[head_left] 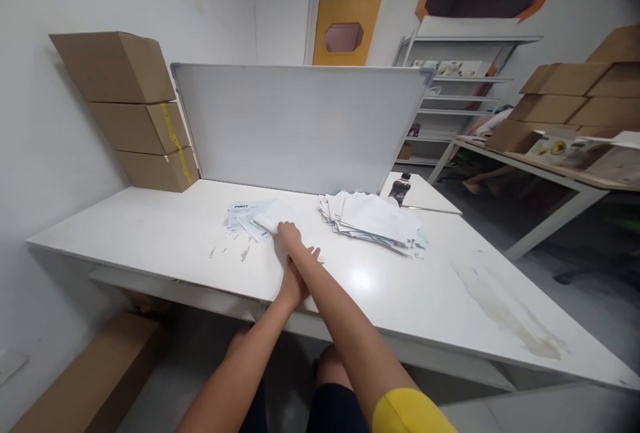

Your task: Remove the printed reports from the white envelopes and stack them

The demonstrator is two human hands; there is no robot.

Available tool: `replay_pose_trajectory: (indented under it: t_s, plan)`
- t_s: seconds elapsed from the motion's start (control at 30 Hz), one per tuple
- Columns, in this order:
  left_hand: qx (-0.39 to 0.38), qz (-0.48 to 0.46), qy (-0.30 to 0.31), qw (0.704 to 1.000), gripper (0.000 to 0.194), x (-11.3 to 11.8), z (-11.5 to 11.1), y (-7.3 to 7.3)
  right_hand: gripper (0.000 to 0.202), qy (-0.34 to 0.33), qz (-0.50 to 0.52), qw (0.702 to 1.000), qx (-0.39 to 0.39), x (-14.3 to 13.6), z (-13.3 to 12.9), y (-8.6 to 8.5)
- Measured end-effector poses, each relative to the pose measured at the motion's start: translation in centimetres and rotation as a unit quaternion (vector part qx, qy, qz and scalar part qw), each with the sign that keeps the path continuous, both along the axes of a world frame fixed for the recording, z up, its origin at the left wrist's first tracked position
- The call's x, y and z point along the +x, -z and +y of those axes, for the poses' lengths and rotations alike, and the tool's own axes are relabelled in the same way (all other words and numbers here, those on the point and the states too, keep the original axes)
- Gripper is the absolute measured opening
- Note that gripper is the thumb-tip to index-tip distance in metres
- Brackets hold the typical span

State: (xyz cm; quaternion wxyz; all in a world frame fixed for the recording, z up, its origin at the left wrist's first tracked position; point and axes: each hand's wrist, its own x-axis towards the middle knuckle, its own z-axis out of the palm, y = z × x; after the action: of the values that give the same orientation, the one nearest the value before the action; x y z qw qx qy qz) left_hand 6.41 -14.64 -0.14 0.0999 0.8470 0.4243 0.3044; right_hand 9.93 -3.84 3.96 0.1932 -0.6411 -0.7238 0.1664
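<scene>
My right hand reaches forward over the white table, its fingers curled down on the edge of a white paper sheet in a small loose pile of printed papers. My left hand lies under my right forearm and rests on the tabletop with its fingers spread; most of it is hidden by that arm. A larger fanned stack of papers lies to the right of both hands, apart from them.
A white board stands upright along the table's far edge. Three cardboard boxes are stacked at the back left. A dark bottle stands behind the big stack. To the right are another table with boxes and shelving.
</scene>
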Motion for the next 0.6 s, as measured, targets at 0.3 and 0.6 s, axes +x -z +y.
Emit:
replay_pose_trajectory:
  t_s: [0.3,0.6]
  plan:
    - [0.001,-0.022,0.003,1.000,0.049,0.0,-0.6,-0.5,0.022,0.033,0.029,0.999,0.030,1.5,-0.6,-0.2]
    - [0.014,0.018,-0.007,1.000,0.048,0.4,0.0,0.3,0.029,0.049,0.274,0.934,0.226,1.6,-5.1,-2.6]
